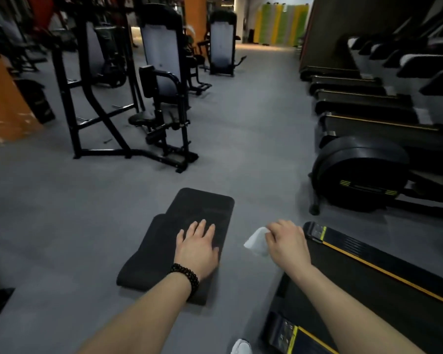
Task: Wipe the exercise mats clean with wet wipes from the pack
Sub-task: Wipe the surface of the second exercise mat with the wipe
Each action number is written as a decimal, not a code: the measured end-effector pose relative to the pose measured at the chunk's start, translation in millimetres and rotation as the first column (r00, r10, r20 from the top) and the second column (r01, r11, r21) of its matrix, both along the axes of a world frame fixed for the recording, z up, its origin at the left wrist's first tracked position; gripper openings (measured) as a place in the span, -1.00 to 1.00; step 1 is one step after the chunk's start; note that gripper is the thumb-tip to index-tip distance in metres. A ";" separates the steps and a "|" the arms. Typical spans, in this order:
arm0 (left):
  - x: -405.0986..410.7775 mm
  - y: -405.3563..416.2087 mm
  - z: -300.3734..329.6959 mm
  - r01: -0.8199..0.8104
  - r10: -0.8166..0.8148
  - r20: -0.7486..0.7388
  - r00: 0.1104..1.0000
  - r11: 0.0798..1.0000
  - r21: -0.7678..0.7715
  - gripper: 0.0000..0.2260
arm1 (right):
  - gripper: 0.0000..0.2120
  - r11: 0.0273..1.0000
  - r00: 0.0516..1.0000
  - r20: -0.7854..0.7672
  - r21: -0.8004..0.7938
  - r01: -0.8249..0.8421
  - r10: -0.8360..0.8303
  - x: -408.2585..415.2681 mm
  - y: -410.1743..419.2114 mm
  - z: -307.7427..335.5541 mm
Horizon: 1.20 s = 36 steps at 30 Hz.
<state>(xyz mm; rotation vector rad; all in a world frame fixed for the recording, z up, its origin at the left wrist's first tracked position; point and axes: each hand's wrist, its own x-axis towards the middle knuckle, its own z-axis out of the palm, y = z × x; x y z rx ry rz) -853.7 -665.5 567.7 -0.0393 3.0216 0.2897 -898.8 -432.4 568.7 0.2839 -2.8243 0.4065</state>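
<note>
A stack of dark grey, rounded-corner foam exercise mats [187, 238] lies on the grey rubber gym floor [62, 213], in the near middle of it; at least 2 layers show, the upper one set further from the person and the lower one jutting out at the near left; the left hand [198, 245] rests flat on the top of the mats, palm down, fingers straight and slightly spread; a black beaded bracelet [186, 275] circles that wrist.

The right hand [287, 241] hovers just to the right of the mats, above the floor, its fingers curled around a crumpled white wet wipe [256, 241]; the wipe hangs clear of the mats, not touching them; the pack of wipes cannot be made out.

At the near right edge of the floor sits a black treadmill deck with a yellow stripe [368, 272]; beyond it along the right side stand a black elliptical trainer [358, 175] and further treadmills; across the floor at the far left stands a black steel weight machine with a padded seat [149, 98]; an orange pillar [3, 106] rises at the left edge.
</note>
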 end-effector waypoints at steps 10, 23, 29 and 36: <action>-211.5 -9.7 7.6 -0.156 0.156 0.032 0.987 0.988 -0.004 -0.40 | -0.77 0.981 0.974 0.115 -0.040 -0.190 0.194 -248.5 -35.2 12.4; -504.2 -44.9 -54.7 -0.452 0.438 0.117 0.891 0.881 0.139 -0.38 | -0.68 0.955 0.895 0.339 -0.031 -0.296 0.289 -563.0 -96.5 -17.1; -637.2 -71.7 -96.0 -0.588 0.546 0.243 0.802 0.792 0.162 -0.38 | -0.72 0.921 0.846 0.407 0.023 -0.388 0.346 -710.6 -136.6 -29.1; -750.4 -85.8 -133.1 -0.648 0.618 0.249 0.746 0.759 0.058 -0.39 | -0.86 0.831 0.759 0.470 0.092 -0.549 0.450 -855.8 -164.1 -74.8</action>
